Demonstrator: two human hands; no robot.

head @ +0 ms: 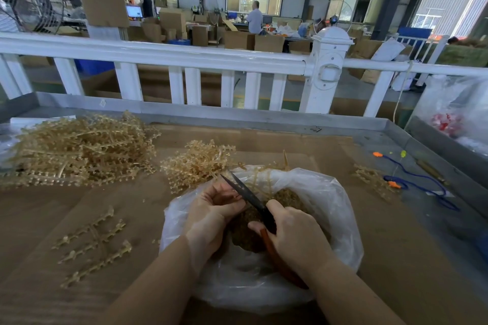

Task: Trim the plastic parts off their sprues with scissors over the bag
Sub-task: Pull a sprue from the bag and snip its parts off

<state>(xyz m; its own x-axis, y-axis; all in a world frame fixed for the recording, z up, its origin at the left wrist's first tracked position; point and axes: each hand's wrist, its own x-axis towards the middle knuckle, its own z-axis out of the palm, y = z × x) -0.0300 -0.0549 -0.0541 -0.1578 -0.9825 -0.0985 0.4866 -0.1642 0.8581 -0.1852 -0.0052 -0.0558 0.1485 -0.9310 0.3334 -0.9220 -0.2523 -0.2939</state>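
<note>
Translucent amber plastic sprue w/ small parts along its stem (260,179) is sitting right over the mouth of the crinkled clear plastic bag (340,208), its long axis running roughly 6-to-12 o'clock, far end poking up past the bag rim twd 12. Left hand (211,216) is curling round the sprue's near end at abt 9 o'clock of the bag opening, so it's the nearer hand to the piece; right hand (295,237) is gripping the black-bladed scissors w/ reddish-brown handles (253,200) at abt 4 o'clock, blades slightly parted and pointing twd 11, crossing the stem just beside the left fingers. Judging by this, next snip needs blades square across a branch. Bag is holding a brown heap of cut bits (250,235). On the brown cardboard-covered table (383,258), big pile of uncut sprues (79,150) is lying at 10 o'clock, smaller pile (198,163) at 11, loose pieces (92,245) at 8 — trimmed or not, can't tell.
</note>
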